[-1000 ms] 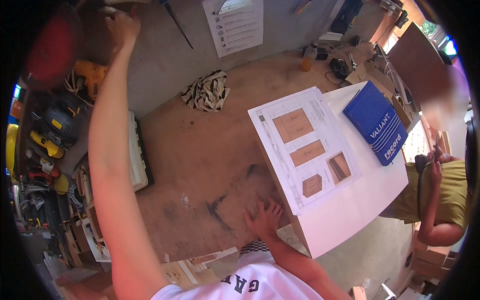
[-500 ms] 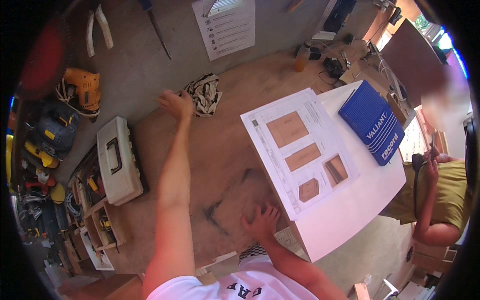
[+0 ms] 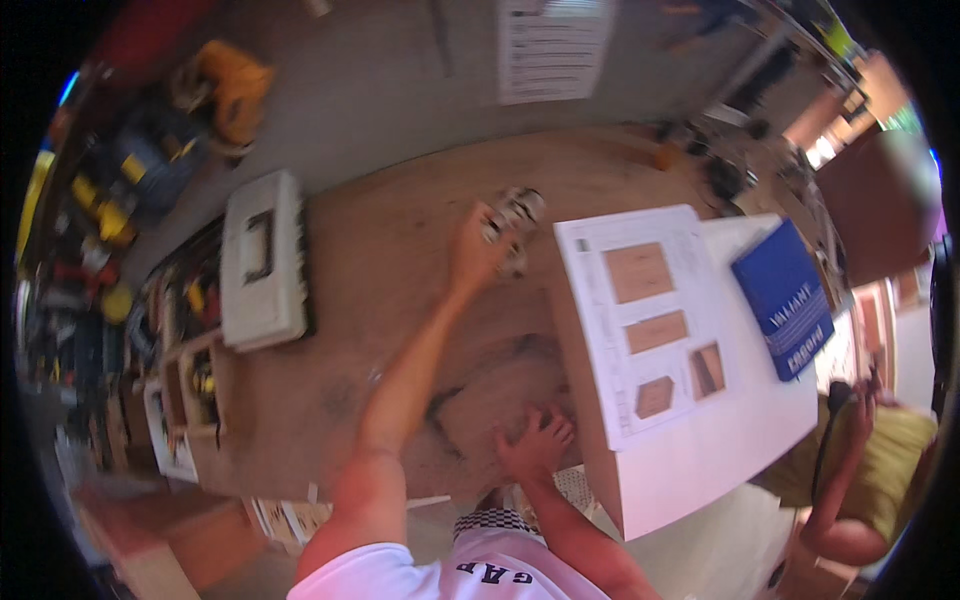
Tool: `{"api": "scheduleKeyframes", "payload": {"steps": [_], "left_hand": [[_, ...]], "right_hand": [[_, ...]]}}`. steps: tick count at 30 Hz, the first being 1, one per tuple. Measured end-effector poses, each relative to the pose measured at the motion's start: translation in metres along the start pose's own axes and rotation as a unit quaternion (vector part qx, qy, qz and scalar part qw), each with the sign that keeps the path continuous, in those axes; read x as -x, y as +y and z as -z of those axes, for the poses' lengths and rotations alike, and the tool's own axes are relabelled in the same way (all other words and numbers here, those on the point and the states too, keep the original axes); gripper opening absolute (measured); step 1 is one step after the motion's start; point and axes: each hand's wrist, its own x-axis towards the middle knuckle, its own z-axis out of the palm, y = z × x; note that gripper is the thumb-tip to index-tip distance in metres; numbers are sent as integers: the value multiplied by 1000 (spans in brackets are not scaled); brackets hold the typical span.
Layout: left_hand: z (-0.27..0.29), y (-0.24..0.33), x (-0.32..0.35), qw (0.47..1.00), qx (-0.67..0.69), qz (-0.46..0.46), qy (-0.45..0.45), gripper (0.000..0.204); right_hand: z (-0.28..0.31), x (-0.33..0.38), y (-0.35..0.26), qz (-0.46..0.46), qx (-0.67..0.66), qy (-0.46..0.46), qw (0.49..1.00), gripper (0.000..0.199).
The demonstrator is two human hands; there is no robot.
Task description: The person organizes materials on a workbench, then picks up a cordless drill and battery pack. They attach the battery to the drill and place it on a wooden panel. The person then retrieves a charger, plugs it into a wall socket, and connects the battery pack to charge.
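My left hand [image 3: 477, 248] reaches far across the brown workbench [image 3: 390, 240], its fingers closed on a crumpled, light, dark-patterned rag [image 3: 521, 208]. The rag is slightly smeared by motion and part of it sits behind my fingers. Closer to my body, my right hand [image 3: 538, 444] lies flat on the bench with its fingers spread. It holds nothing. Just right of it stands a white-topped box or panel [image 3: 720, 460], carrying a printed drawing sheet [image 3: 600, 330] and a blue record book [image 3: 785, 300].
A pale toolbox [image 3: 262, 260] sits at the bench's left, beside a wooden tray [image 3: 205, 390] of tools. An orange drill [image 3: 235, 90] hangs behind. Cables and an orange-filled bottle [image 3: 665, 155] are at the back right. Another person [image 3: 870, 470] is at the right.
My left hand, open beside the rag before, now grips it and has brought it rightward across the bench. My right hand stays flat on the bench. The view has shifted.
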Motion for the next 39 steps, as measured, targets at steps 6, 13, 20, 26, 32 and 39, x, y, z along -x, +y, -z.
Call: {"api": "scheduleKeyframes", "payload": {"steps": [6,13,20,26,32,39], "left_hand": [[56,9,251,981,124,141,43,40],[100,14,402,972,20,232,24,43],[175,12,433,937,-122,326,40,53],[223,-21,446,889,78,445,77,58],[333,-52,382,882,199,389,177,49],[463,-15,206,861,-324,50,390,93]], "right_hand": [[6,7,-8,20,25,4,999,73],[5,11,-11,53,79,70,993,73],[2,13,-9,50,89,81,991,72],[2,12,-6,48,68,70,994,73],[5,12,-8,43,42,67,996,74],[1,10,-5,26,23,72,997,74]]}}
